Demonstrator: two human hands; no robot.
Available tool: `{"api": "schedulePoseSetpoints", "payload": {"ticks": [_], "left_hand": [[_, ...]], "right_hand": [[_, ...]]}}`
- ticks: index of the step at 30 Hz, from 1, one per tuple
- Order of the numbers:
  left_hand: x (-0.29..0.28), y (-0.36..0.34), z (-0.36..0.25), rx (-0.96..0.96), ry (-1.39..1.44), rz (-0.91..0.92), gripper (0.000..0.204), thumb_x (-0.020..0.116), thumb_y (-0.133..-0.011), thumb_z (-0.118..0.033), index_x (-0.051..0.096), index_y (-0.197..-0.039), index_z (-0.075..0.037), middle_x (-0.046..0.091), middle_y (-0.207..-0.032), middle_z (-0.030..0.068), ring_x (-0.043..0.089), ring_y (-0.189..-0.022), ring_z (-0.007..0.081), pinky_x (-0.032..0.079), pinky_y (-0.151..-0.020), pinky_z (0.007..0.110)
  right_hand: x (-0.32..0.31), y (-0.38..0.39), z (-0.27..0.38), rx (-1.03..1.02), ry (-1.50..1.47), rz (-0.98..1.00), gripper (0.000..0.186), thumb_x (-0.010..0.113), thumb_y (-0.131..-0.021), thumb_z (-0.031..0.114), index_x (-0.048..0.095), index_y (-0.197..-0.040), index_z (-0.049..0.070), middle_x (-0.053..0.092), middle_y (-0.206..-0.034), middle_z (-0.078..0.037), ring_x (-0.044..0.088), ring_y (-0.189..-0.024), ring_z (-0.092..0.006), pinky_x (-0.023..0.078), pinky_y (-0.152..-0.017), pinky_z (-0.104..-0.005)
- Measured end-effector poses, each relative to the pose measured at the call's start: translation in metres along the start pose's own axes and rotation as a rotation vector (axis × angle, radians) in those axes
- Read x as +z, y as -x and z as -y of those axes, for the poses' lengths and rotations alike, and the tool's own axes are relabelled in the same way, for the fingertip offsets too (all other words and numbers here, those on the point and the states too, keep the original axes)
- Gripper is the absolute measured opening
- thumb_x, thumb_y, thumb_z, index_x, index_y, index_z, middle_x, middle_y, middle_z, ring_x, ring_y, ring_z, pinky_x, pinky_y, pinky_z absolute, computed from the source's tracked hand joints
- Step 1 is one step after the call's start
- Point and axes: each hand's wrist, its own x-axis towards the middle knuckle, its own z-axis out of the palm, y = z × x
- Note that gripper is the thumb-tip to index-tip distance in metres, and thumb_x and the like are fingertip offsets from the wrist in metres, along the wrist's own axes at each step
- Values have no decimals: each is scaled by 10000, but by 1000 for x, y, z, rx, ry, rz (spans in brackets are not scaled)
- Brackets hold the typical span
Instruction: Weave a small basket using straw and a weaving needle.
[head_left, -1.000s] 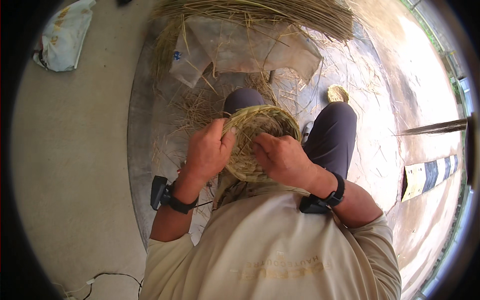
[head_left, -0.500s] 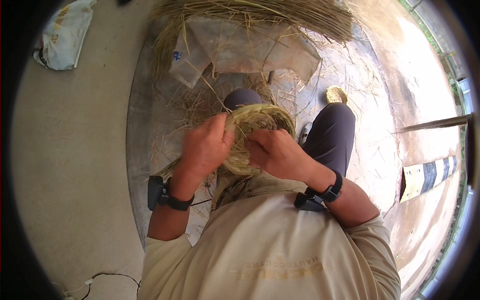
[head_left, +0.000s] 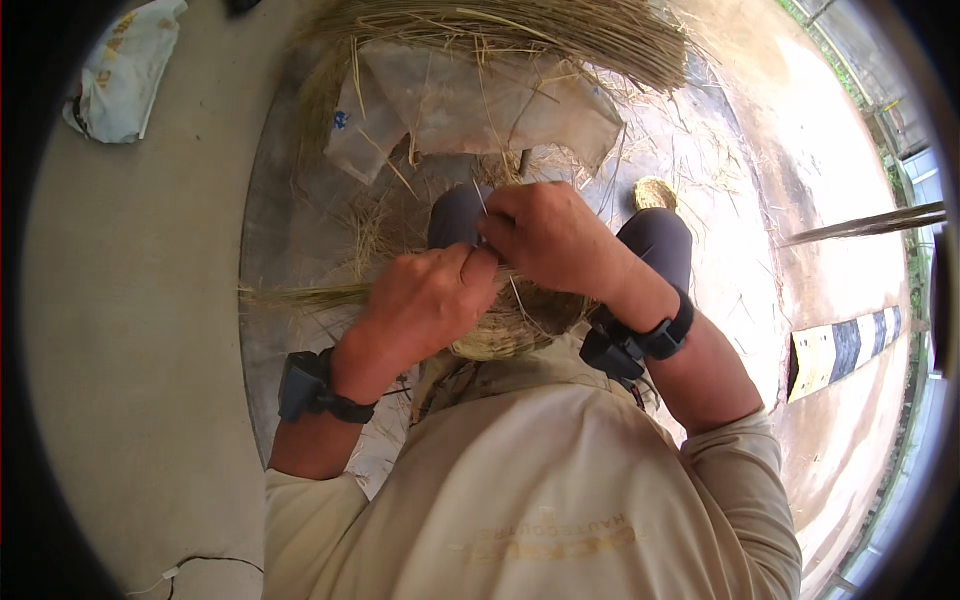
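A round, woven straw basket (head_left: 502, 336) rests at my lap between my knees, its far side largely hidden by my hands. My left hand (head_left: 432, 298) is closed at the basket's rim, thumb and forefinger pressed together. A loose bundle of straw (head_left: 315, 296) sticks out leftward from beside it. Just above, my right hand (head_left: 555, 238) pinches a thin straw strand (head_left: 480, 195) whose end points up past the fingertips. The fingertips of both hands nearly meet, and exactly where the strand enters the weave is hidden.
A big bundle of long straw (head_left: 520, 35) lies ahead on a plastic sheet (head_left: 470, 100). Beyond my right knee sits a small woven piece (head_left: 655, 194). Straw scraps litter the ground mat. A white bag (head_left: 125, 75) is at far left, a striped board (head_left: 845, 352) at right.
My right hand has risen from inside the basket to above its far rim, with the strand. My left hand has moved slightly right and down, and the basket now appears lower and more covered.
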Motion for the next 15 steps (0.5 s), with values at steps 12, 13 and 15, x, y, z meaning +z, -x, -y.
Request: {"api": "schedulePoseSetpoints", "payload": {"ticks": [12, 13, 15], "left_hand": [[-10, 6, 7, -146, 5, 160, 311, 749, -865, -136, 676, -1149, -32, 723, -919, 159, 729, -741, 334, 595, -627, 434], [-15, 7, 16, -177, 4, 189, 305, 740, -883, -140, 673, -1162, -35, 732, -941, 165, 733, -754, 344, 596, -634, 442], [-26, 21, 44, -202, -78, 118, 211, 707, -919, -165, 599, -1077, -76, 693, -858, 132, 720, -714, 346, 577, -591, 457]], "right_hand": [[-45, 15, -4, 156, -1565, -335, 365, 592, -1084, 221, 572, -1374, -1, 658, -928, -57, 678, -725, -170, 618, -690, -314], [-65, 26, 0, 86, -1860, -324, 400, 562, -1100, 267, 530, -1391, -6, 575, -924, -28, 566, -631, -126, 601, -627, -286], [-97, 60, -4, -55, -1749, -183, 396, 539, -1110, 302, 551, -1352, -11, 533, -868, -10, 501, -609, -84, 483, -477, -253]]}}
